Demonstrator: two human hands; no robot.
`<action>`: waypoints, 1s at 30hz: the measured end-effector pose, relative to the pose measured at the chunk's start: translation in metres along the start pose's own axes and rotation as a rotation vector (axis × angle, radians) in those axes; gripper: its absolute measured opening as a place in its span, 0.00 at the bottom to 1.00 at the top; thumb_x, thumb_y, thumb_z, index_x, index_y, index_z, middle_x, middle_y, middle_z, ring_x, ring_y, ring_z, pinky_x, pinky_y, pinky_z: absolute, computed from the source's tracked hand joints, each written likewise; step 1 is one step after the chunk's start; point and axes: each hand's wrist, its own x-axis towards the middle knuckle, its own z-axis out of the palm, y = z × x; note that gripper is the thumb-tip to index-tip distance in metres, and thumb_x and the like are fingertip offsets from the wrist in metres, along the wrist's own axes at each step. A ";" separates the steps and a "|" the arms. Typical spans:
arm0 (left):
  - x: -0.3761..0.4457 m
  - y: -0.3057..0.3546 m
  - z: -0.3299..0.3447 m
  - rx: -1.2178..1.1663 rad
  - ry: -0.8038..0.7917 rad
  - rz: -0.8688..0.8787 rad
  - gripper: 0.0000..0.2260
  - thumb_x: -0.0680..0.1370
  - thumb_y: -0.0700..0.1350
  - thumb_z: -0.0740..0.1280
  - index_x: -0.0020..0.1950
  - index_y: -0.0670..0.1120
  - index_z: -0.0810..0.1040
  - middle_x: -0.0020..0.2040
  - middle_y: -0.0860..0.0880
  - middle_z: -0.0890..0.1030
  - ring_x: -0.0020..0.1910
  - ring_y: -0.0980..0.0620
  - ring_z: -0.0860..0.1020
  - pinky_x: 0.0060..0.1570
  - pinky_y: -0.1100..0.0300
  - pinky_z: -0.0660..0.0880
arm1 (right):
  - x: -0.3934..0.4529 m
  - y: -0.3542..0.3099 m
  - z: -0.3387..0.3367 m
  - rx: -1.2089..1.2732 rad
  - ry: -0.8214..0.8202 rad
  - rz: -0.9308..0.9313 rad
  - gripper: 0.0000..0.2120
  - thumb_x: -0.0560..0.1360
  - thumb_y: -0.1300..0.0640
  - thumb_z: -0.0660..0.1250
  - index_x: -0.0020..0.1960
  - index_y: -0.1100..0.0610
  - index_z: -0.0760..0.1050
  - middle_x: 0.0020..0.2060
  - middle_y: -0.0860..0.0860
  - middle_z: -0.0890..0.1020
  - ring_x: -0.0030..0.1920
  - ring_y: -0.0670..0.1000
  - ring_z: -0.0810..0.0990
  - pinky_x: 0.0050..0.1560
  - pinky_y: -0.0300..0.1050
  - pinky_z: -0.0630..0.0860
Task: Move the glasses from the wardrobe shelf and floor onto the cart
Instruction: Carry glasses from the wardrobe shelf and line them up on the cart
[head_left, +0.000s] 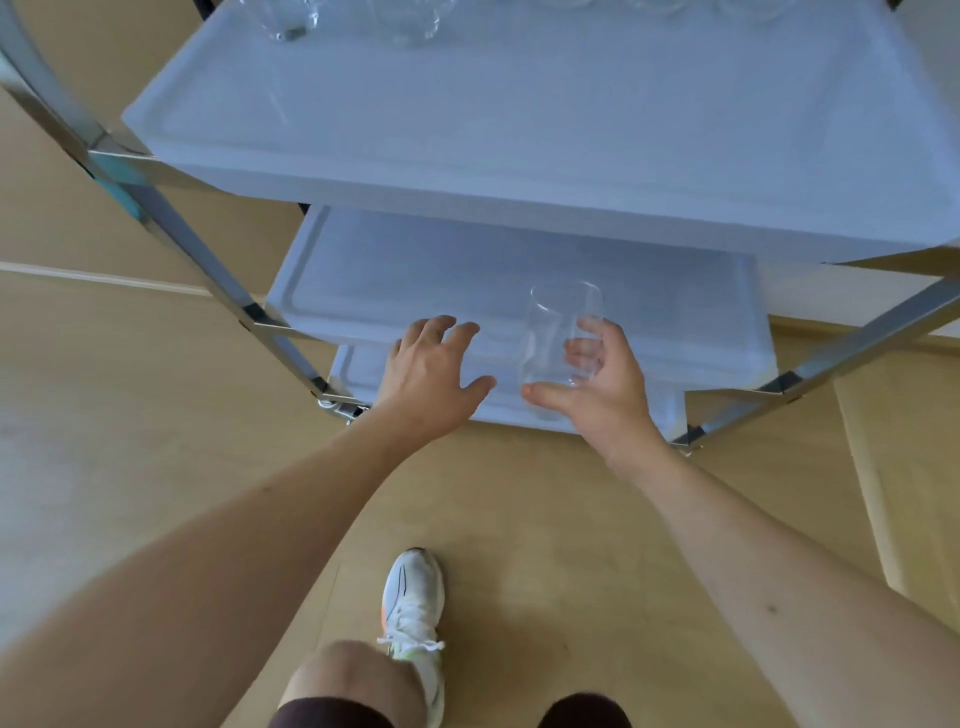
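Above the white shoe (413, 603), the right hand (602, 384) grips a tall glass (558, 343) at the front edge of the cart's middle tray (363, 280), the left hand (431, 364) spread empty beside it; lower it upright, away from the edge.

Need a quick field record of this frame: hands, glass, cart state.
right hand: holds a clear glass, fingers curled round it
left hand: fingers spread, holds nothing, near middle tray edge
glass position: in front of the middle tray, whether set down cannot be told
top tray: glasses at far edge
cart frame: metal
floor: wood-coloured, white shoe below
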 end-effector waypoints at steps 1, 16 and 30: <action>0.008 -0.006 0.007 0.007 0.016 0.009 0.30 0.78 0.59 0.68 0.77 0.50 0.67 0.76 0.45 0.67 0.76 0.44 0.61 0.72 0.46 0.64 | 0.009 0.007 0.004 -0.004 0.007 -0.029 0.44 0.60 0.60 0.85 0.69 0.46 0.68 0.58 0.47 0.77 0.62 0.45 0.77 0.62 0.42 0.75; 0.086 -0.017 0.077 -0.028 0.285 0.148 0.23 0.80 0.54 0.67 0.73 0.46 0.73 0.72 0.41 0.73 0.73 0.39 0.65 0.70 0.44 0.66 | 0.094 0.056 0.007 0.064 0.110 -0.365 0.46 0.52 0.51 0.84 0.65 0.45 0.67 0.58 0.49 0.77 0.60 0.47 0.79 0.65 0.51 0.76; 0.186 0.016 0.090 0.004 0.258 0.230 0.24 0.81 0.56 0.64 0.75 0.49 0.70 0.74 0.44 0.70 0.75 0.43 0.61 0.73 0.48 0.62 | 0.178 0.062 -0.026 -0.074 0.226 -0.436 0.47 0.58 0.51 0.87 0.70 0.46 0.66 0.58 0.47 0.77 0.55 0.40 0.77 0.55 0.33 0.74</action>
